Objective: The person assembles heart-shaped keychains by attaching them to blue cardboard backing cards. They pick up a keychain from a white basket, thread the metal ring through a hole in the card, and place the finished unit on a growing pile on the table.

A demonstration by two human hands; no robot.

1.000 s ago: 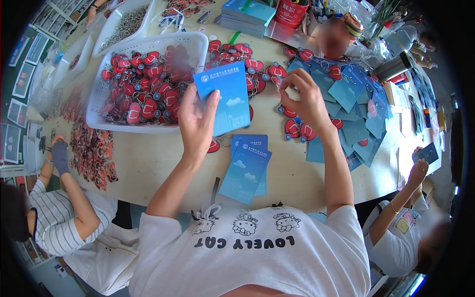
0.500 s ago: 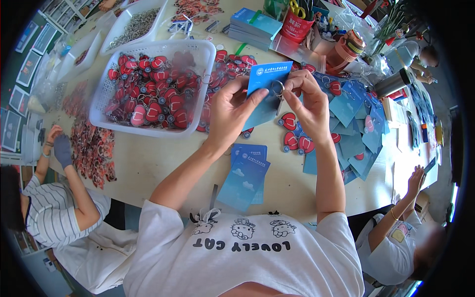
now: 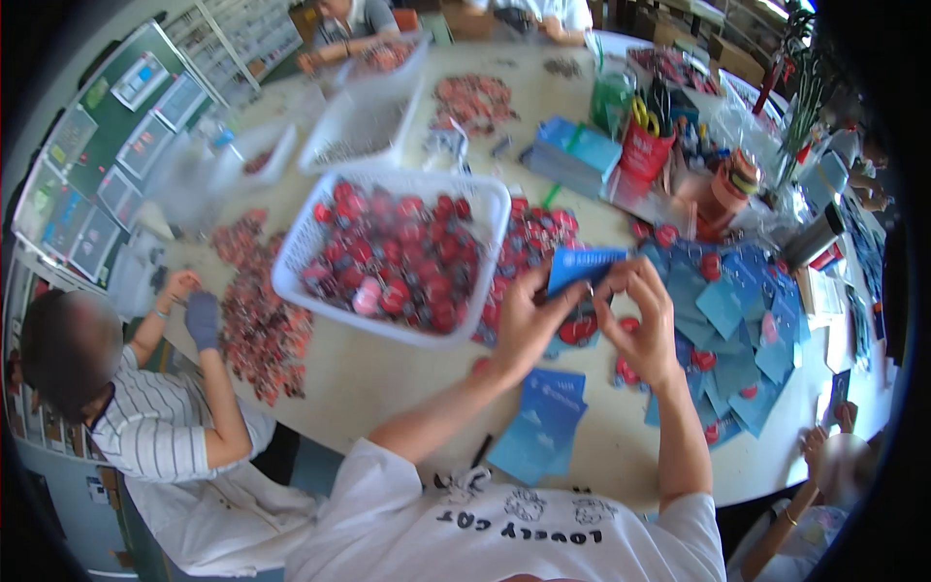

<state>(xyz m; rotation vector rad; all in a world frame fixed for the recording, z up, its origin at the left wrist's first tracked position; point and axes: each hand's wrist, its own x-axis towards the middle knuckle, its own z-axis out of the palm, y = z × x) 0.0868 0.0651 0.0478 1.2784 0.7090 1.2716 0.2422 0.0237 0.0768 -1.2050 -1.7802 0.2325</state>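
Observation:
My left hand point(image 3: 529, 330) grips a blue printed card point(image 3: 580, 262), thumb in front and fingers behind. The card is tipped so its face looks foreshortened. At its right edge my right hand point(image 3: 645, 330) pinches with thumb and forefinger. A small glint of a metal key ring shows between the two thumbs; blur hides its detail. Beneath the hands lie red keychains point(image 3: 580, 331) with round blue tags. Closer to my body, a few overlapping blue cards point(image 3: 543, 427) rest on the table.
A white plastic basket point(image 3: 497, 228) of red keychains stands left of my hands. Blue cards with keychains point(image 3: 742, 335) are heaped at right. Behind are a card stack point(image 3: 572, 160), a red pen cup point(image 3: 644, 150) and a tray of metal rings point(image 3: 364, 136). Co-workers sit around the table point(image 3: 378, 383).
The view has swung, so the table appears lower and farther right. The blue card has tipped from nearly upright to a flatter angle, and the ring is less visible between my fingers.

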